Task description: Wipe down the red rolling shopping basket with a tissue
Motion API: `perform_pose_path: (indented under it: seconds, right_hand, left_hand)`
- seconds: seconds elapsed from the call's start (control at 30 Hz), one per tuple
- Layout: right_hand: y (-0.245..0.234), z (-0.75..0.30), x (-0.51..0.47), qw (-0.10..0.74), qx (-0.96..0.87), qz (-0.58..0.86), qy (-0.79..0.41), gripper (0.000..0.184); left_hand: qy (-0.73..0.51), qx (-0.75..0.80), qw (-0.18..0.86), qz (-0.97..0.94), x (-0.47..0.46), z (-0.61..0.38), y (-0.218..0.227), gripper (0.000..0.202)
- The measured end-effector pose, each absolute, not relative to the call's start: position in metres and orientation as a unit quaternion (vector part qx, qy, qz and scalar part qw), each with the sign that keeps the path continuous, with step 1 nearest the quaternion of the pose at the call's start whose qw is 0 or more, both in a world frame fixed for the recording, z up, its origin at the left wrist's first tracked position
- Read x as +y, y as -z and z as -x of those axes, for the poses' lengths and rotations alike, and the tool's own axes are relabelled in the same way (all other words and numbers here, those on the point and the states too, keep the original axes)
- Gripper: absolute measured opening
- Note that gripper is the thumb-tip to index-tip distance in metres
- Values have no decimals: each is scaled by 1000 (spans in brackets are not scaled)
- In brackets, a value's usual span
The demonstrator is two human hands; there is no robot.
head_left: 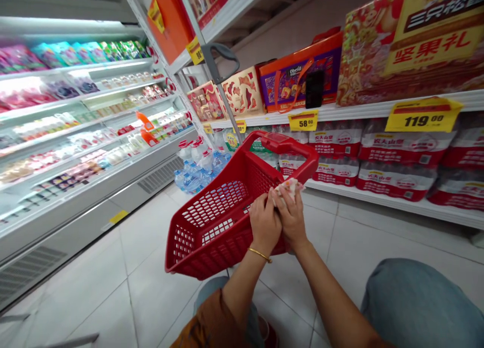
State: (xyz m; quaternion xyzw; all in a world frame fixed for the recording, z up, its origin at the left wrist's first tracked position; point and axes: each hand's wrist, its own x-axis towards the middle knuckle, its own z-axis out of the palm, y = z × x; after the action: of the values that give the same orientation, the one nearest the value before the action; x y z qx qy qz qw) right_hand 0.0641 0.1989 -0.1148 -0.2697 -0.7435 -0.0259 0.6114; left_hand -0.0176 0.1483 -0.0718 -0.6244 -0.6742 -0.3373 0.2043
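Pressing left hand (265,224) and right hand (291,217) together above red plastic shopping basket (196,242), fingertips pinching pale wrapped packet (288,189). Slack pinch could drop packet past rim onto tile floor (124,307); basket swing could knock shrink-wrapped water packs (401,146) at right.

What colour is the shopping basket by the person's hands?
The shopping basket is bright red, with a lattice of holes; it shows best in the head view.

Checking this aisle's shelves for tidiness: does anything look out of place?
A black rectangular object, possibly a phone, stands against the purple gift box on the white shelf. It looks odd because it doesn't resemble the boxed goods around it.
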Motion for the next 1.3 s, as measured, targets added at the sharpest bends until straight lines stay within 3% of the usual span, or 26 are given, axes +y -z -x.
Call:
perform_pose_path:
  seconds: [0.33, 0.8, 1.3]
  right_hand:
    - [91, -83, 212, 593, -768, 227, 86, 53]
    - [51, -120, 256, 597, -738, 315, -14, 40]
    - [90, -73, 190, 602, -740, 295, -45, 42]
  left_hand:
    - [377, -641, 170, 647, 142, 17, 75, 47]
    - [387, -628, 168, 654, 139, 16, 73, 49]
    - [413, -621, 150, 649, 139, 20, 75, 45]
